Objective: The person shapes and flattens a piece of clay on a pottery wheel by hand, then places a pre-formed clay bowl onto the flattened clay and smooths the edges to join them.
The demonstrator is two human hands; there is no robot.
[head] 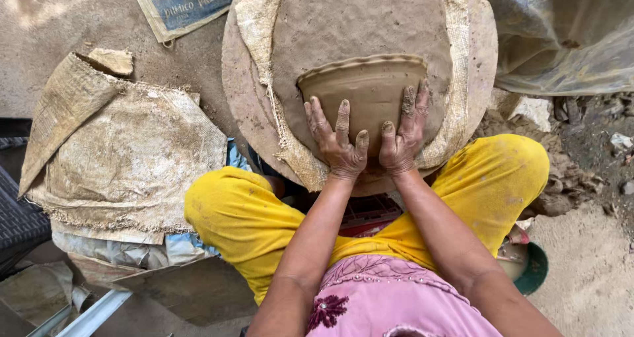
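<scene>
Wet clay bowl (365, 89) is looking soft and easily dented. Left hand (338, 141) and right hand (403, 135) are lying open, fingers spread, pressing its near wall; I'd be cradling it underneath, not pinching the rim

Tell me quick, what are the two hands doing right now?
Left hand: open, fingers spread flat on the wet clay bowl.
Right hand: open, pressing flat on the same bowl; neither hand grips anything.

This is a rough, open pottery workshop on bare earthen ground (53, 20), shown by the clay-caked round slab (241, 79) carrying a wet clay bowl (366, 89), mud-stained sacks (125, 159), broken clay rubble (561, 178) and plastic sheeting (561, 33).
</scene>
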